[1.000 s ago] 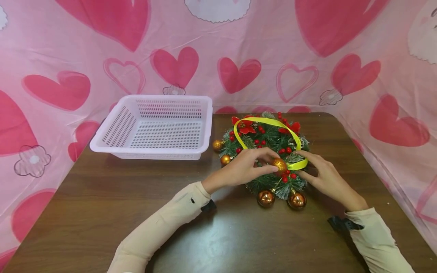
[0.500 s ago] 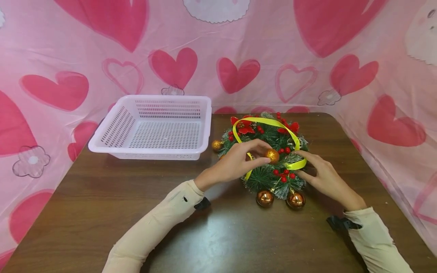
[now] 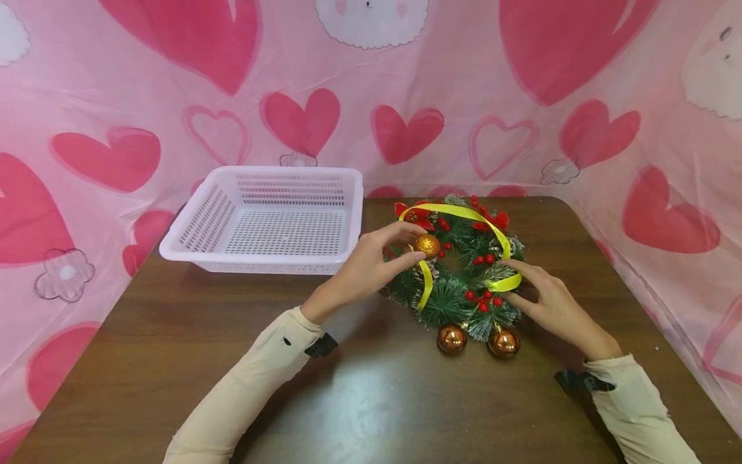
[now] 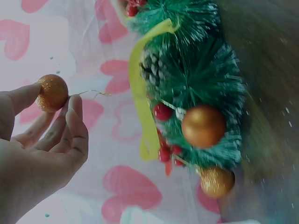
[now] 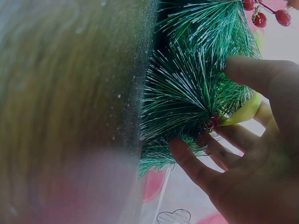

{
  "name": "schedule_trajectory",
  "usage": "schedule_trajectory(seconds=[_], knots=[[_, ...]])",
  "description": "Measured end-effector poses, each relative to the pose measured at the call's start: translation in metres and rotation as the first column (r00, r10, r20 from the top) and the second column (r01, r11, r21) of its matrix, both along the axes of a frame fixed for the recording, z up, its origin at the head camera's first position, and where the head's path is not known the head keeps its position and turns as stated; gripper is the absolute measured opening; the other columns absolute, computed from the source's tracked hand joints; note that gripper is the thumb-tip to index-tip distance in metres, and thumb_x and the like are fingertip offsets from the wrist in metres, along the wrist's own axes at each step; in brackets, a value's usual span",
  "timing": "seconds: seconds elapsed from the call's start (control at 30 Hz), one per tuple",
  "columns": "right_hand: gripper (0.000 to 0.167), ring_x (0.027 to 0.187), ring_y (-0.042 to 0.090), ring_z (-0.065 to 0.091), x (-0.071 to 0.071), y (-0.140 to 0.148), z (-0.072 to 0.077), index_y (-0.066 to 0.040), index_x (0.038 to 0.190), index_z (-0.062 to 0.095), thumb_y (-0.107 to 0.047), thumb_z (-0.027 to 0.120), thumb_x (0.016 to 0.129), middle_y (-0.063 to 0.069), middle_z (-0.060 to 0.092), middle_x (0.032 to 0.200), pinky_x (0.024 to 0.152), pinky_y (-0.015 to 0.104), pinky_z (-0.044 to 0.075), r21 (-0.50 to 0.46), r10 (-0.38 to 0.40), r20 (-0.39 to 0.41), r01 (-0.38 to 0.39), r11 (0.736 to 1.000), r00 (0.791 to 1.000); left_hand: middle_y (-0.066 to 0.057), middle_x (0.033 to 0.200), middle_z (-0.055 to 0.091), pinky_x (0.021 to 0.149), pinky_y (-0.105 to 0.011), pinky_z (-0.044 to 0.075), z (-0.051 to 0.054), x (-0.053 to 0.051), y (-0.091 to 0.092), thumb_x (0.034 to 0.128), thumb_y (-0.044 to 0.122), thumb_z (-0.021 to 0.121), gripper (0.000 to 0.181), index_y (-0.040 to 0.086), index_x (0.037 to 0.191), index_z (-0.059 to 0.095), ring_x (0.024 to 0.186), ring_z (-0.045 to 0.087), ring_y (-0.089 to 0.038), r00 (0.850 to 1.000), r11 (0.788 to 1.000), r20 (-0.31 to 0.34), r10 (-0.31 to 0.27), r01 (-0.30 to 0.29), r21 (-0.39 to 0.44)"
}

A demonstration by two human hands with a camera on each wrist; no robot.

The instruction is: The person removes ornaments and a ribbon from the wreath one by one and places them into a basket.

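Between thumb and fingers of my left hand [image 3: 371, 261] is a glittery gold Christmas ball [image 3: 427, 245], held above the left part of a green Christmas wreath [image 3: 446, 303]. In the left wrist view a thin cord trails from the ball [image 4: 52, 93], apart from the greenery. My right hand [image 3: 553, 309] holds the wreath's right edge. Its thumb and fingers lie around the sprigs in the right wrist view, some fingertips hidden. A yellow ribbon [image 3: 458, 209] loops over the wreath. Two shiny copper balls [image 3: 451, 339] hang at its near side; red berries [image 3: 484, 301] and red flowers sit among the needles.
A white perforated plastic basket [image 3: 284, 229] stands at the back left of the brown wooden table [image 3: 348, 399], with nothing visible inside. A pink heart-patterned cloth [image 3: 406, 64] hangs close behind the table and along its right side.
My left hand has moved left with the gold ball, from the wreath's middle to above its left part. The right hand keeps its place at the wreath's right edge.
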State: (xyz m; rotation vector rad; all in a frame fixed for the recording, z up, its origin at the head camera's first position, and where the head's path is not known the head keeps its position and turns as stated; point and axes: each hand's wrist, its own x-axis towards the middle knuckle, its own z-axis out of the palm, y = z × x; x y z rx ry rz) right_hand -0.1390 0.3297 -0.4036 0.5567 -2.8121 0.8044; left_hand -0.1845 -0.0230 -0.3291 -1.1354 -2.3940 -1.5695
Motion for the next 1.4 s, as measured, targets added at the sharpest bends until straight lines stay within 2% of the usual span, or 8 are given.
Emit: schedule_trajectory(seconds=[0.1, 0.27, 0.43, 0.63, 0.93, 1.23, 1.4], knots=[[0.063, 0.124, 0.047, 0.049, 0.001, 0.001, 0.0, -0.014, 0.146, 0.048, -0.016, 0.075, 0.089, 0.022, 0.052, 0.14, 0.091, 0.068, 0.041, 0.003, -0.012, 0.004, 0.012, 1.0, 1.0, 0.003, 0.103, 0.072, 0.071, -0.037, 0.055, 0.0, -0.001, -0.008, 0.094, 0.023, 0.071, 0.031, 0.016, 0.123, 0.063, 0.089, 0.064, -0.006, 1.0, 1.0, 0.002, 0.023, -0.024, 0.011], [0.062, 0.123, 0.048, 0.049, 0.0, 0.003, 0.001, -0.016, 0.146, 0.049, -0.019, 0.075, 0.09, 0.023, 0.052, 0.139, 0.09, 0.069, 0.041, 0.012, -0.03, 0.013, 0.03, 0.999, 0.999, 0.001, 0.106, 0.072, 0.072, -0.036, 0.056, -0.002, -0.002, -0.026, 0.0929, 0.021, 0.072, 0.032, 0.014, 0.123, 0.063, 0.09, 0.064, -0.009, 0.998, 0.998, 0.012, 0.061, -0.061, 0.023], [0.062, 0.123, 0.048, 0.049, -0.002, 0.001, -0.001, -0.015, 0.146, 0.049, -0.017, 0.075, 0.089, 0.023, 0.053, 0.138, 0.089, 0.069, 0.041, 0.018, -0.026, 0.002, 0.026, 1.0, 1.0, 0.0, 0.104, 0.072, 0.073, -0.037, 0.054, 0.004, -0.005, -0.049, 0.0914, 0.021, 0.074, 0.033, 0.014, 0.122, 0.064, 0.089, 0.064, -0.011, 0.991, 0.991, -0.017, 0.133, -0.133, 0.003], [0.064, 0.123, 0.049, 0.049, -0.003, 0.0, -0.003, -0.014, 0.146, 0.048, -0.015, 0.076, 0.089, 0.023, 0.053, 0.139, 0.089, 0.07, 0.041, 0.011, -0.011, 0.008, 0.011, 1.0, 1.0, -0.001, 0.106, 0.072, 0.075, -0.037, 0.053, 0.016, -0.009, -0.073, 0.0905, 0.021, 0.075, 0.034, 0.014, 0.122, 0.065, 0.093, 0.063, -0.012, 0.975, 0.976, -0.06, 0.214, -0.216, -0.029], [0.064, 0.122, 0.049, 0.05, -0.005, -0.003, -0.003, -0.016, 0.145, 0.049, -0.016, 0.076, 0.088, 0.023, 0.054, 0.137, 0.087, 0.069, 0.042, 0.017, -0.004, -0.021, 0.004, 1.0, 1.0, -0.001, 0.113, 0.071, 0.075, -0.035, 0.053, 0.029, -0.013, -0.102, 0.0909, 0.022, 0.074, 0.035, 0.016, 0.124, 0.065, 0.096, 0.064, -0.011, 0.952, 0.955, -0.102, 0.289, -0.293, -0.036], [0.064, 0.12, 0.048, 0.051, -0.008, -0.006, -0.002, -0.018, 0.145, 0.049, -0.016, 0.077, 0.087, 0.022, 0.054, 0.137, 0.086, 0.068, 0.043, 0.028, 0.007, -0.041, -0.006, 1.0, 0.999, 0.002, 0.117, 0.07, 0.074, -0.03, 0.052, 0.03, -0.013, -0.13, 0.0893, 0.02, 0.076, 0.035, 0.016, 0.123, 0.067, 0.1, 0.065, -0.012, 0.915, 0.924, -0.136, 0.379, -0.382, 0.004], [0.065, 0.118, 0.049, 0.051, -0.002, -0.004, 0.001, -0.017, 0.145, 0.05, -0.015, 0.078, 0.086, 0.023, 0.054, 0.136, 0.085, 0.068, 0.042, 0.025, -0.006, -0.029, 0.007, 1.0, 1.0, 0.0, 0.113, 0.071, 0.073, -0.028, 0.052, 0.028, -0.019, -0.137, 0.09, 0.021, 0.075, 0.034, 0.015, 0.123, 0.068, 0.096, 0.065, -0.012, 0.902, 0.913, -0.15, 0.405, -0.409, 0.006]])
